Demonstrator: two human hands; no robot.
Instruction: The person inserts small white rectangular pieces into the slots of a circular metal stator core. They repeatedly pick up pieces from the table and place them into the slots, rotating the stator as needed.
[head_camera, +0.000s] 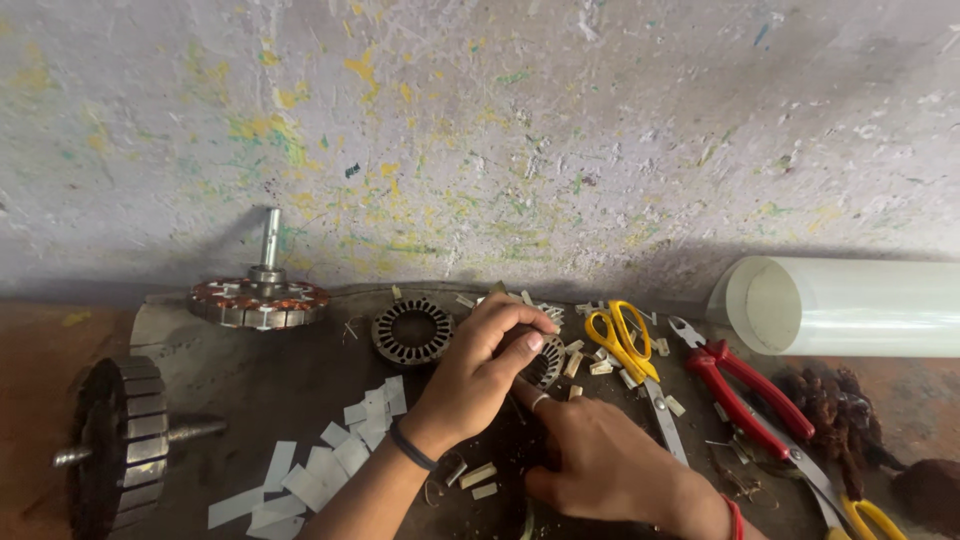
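**Two hands on a small slotted metal ring at a cluttered bench**

Behind the bench stands a rough grey wall (480, 130) with yellow and green paint spots. At the right lies a large roll of clear plastic sheet (850, 305), on its side against the wall. At the left edge rests a heavy dark rotor on a shaft (125, 445), and further back stands a wound motor part with copper coils (260, 300) and an upright shaft.

In the middle, the person works on a metal ring (543, 365), a laminated steel core with slots. It lies on the dark bench top (300, 380), mostly covered by the hands. The left hand (480, 375) is curled over the ring and grasps its upper edge with fingers and thumb. The right hand (600, 460) comes from below with a finger stretched toward the ring; whether it holds something cannot be told.

The ring looks stiff and rather heavy for its size, probably with sharp slot edges. The outer rim seems the safest place to take it.

A second, similar ring (412, 332) lies just beside, at the left. Yellow scissors (625, 345) and red pliers (745, 395) lie near at the right. White paper strips (330, 465) are scattered at the lower left, and small cut pieces (478, 475) lie under the wrists; these may slip under the ring.
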